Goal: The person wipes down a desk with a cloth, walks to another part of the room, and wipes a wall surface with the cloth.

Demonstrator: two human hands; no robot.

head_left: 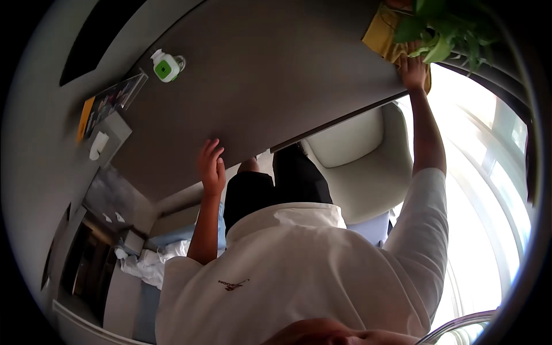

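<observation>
From the head camera, I am looking down past a white polo shirt (299, 270) to a wide grey-brown tabletop (270, 75).

The left hand (211, 167) lies at the near edge of the tabletop. Its fingers (214, 146) are loose and spread, holding nothing, and I read it as a brace.

The right hand (414, 72) is stretched to the far right corner and rests on a crumpled yellow cloth (382, 34). That cloth lies on the tabletop just under the leaves of a green leafy plant (445, 29). The hand is pressed onto the cloth, but I cannot tell whether its fingers are closed around a fold or only laid flat.

Well apart, on the left part of the tabletop, sit a small white-and-green device with a cord (167, 66) and a glossy dark booklet with an orange edge (109, 102). A cream moulded chair (362, 167) stands below the edge.

My judgement is that the step in hand is wiping this corner. The next stroke calls for steady downward pressure on the cloth and a path that keeps clear of the overhanging leaves, with the left hand staying planted.
</observation>
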